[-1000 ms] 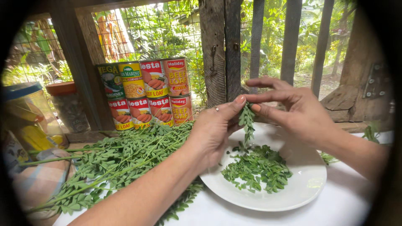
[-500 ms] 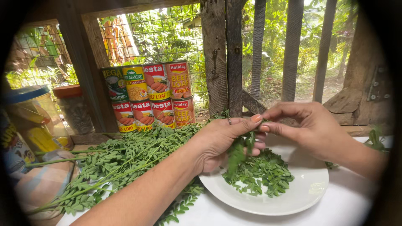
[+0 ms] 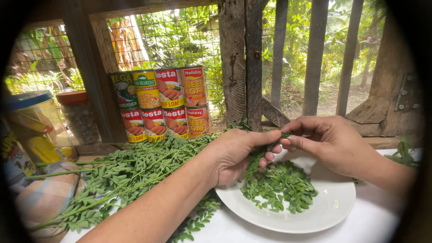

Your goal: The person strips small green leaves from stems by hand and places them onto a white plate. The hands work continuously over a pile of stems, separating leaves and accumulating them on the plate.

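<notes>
Eight labelled cans stacked behind both hands.

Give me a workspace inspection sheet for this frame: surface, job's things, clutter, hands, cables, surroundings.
Surface: white tabletop, partly covered by greens.
Job's things: leafy sprig pinched between both hands over white plate; loose leaf pile on the plate; stemmed branches heaped to its left.
Clutter: stacked tin cans, two rows; blue-lidded plastic jar; checked cloth.
Hands: left hand grips the sprig; right hand pinches its top.
Cables: nothing seen.
Surroundings: wooden slats, wire mesh, garden behind.
</notes>
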